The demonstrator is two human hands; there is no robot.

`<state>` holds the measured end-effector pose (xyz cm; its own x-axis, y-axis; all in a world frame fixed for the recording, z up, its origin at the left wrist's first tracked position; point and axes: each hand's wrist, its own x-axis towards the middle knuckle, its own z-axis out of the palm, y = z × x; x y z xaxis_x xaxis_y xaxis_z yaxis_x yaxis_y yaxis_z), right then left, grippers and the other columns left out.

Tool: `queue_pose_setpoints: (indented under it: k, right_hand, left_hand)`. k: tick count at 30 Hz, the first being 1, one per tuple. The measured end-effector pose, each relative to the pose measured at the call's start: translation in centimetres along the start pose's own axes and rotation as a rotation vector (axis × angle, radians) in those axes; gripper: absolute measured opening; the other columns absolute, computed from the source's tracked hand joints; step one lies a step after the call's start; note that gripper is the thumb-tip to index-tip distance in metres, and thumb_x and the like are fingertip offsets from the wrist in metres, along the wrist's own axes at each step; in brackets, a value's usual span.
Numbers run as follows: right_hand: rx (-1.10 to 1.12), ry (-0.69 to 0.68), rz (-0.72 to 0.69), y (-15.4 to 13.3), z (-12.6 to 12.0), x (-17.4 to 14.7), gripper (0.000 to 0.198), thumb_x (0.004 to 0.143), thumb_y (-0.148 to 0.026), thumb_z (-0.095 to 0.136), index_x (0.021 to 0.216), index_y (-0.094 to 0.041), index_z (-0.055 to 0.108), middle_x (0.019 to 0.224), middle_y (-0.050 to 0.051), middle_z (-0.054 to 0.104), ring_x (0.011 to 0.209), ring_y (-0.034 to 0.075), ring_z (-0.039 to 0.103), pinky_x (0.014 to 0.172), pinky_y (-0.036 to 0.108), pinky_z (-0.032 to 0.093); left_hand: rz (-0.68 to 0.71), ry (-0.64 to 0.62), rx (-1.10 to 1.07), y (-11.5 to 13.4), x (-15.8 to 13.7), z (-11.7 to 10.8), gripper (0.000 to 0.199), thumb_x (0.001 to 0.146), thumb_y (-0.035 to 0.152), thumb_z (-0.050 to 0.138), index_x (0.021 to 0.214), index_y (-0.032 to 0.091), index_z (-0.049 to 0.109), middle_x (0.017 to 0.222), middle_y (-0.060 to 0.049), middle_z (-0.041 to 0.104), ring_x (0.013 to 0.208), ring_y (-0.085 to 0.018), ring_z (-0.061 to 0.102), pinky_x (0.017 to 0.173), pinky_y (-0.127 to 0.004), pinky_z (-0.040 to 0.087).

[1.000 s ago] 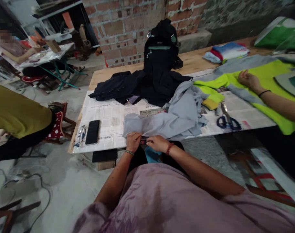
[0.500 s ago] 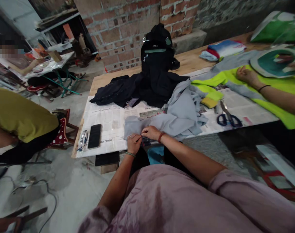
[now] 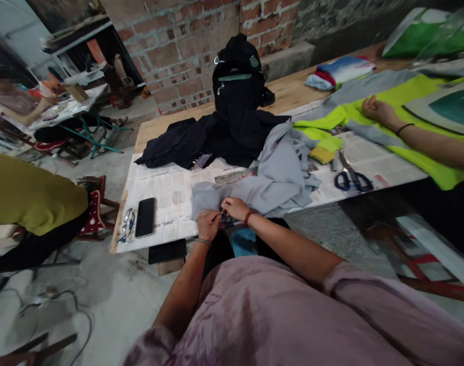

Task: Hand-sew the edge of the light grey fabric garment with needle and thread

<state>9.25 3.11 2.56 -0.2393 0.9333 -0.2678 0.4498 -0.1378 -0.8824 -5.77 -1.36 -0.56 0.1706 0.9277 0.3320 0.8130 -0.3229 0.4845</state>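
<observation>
A light grey garment (image 3: pixel 277 170) lies crumpled along the table's front edge, its narrow end reaching to my hands. My left hand (image 3: pixel 208 224) is closed in a pinch at the lower edge of that end. Close beside it, my right hand (image 3: pixel 235 209) is also pinched, fingertips almost meeting those of the left. Whatever sits between the right fingertips is too small to make out. Dark navy clothing (image 3: pixel 189 142) is heaped just behind the grey cloth.
On the newspaper-covered table (image 3: pixel 171 190) are a phone (image 3: pixel 145 217), glasses (image 3: pixel 127 225), scissors (image 3: pixel 352 175) and a black backpack (image 3: pixel 237 76). At right, a co-worker's hand (image 3: pixel 380 110) rests on a yellow-green garment (image 3: pixel 399 99) near an iron (image 3: pixel 451 108). Another person sits at left.
The iron has shifted to the right and nearer, partly out of view. My two hands stay together at the grey cloth's edge, with only small finger movement. The whole view has turned slightly.
</observation>
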Motion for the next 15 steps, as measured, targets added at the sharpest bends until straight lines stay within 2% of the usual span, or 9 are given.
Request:
queue_pose_setpoints:
  k: [4, 9, 12, 15]
  right_hand:
    - [0.076, 0.054, 0.054, 0.0, 0.3, 0.2, 0.013, 0.077, -0.020, 0.050, 0.066, -0.016, 0.056, 0.063, -0.001, 0.063, 0.047, 0.006, 0.053, 0.046, 0.015, 0.037]
    - [0.187, 0.100, 0.092, 0.1, -0.2, 0.8, 0.015, 0.082, -0.022, 0.045, 0.071, -0.015, 0.051, 0.073, 0.001, 0.065, 0.042, 0.004, 0.052, 0.042, 0.013, 0.035]
    - [0.364, 0.041, 0.115, -0.1, -1.1, 0.7, 0.012, 0.086, -0.024, 0.041, 0.078, -0.016, 0.046, 0.073, 0.000, 0.064, 0.038, 0.004, 0.051, 0.038, 0.013, 0.031]
    - [0.674, -0.071, 0.159, -0.7, -2.1, 0.3, 0.010, 0.090, -0.025, 0.035, 0.085, -0.019, 0.040, 0.067, -0.003, 0.061, 0.037, 0.005, 0.050, 0.037, 0.013, 0.030]
  left_hand:
    - [-0.004, -0.022, 0.029, 0.0, -0.1, 0.0, 0.012, 0.081, 0.022, 0.056, 0.078, 0.022, 0.068, 0.077, -0.002, 0.069, 0.079, -0.017, 0.061, 0.078, -0.034, 0.041]
    - [0.037, -0.051, 0.049, 0.0, -0.3, -0.1, 0.010, 0.079, 0.020, 0.058, 0.077, 0.022, 0.068, 0.077, -0.002, 0.069, 0.082, -0.018, 0.060, 0.082, -0.036, 0.040]
    - [0.021, -0.032, 0.032, 0.0, -0.2, -0.1, 0.011, 0.079, 0.021, 0.057, 0.078, 0.023, 0.068, 0.077, -0.002, 0.069, 0.080, -0.017, 0.061, 0.081, -0.035, 0.041]
    - [0.013, -0.030, 0.041, 0.0, -0.2, -0.1, 0.011, 0.079, 0.020, 0.057, 0.079, 0.022, 0.068, 0.079, -0.002, 0.069, 0.082, -0.017, 0.061, 0.081, -0.034, 0.041]
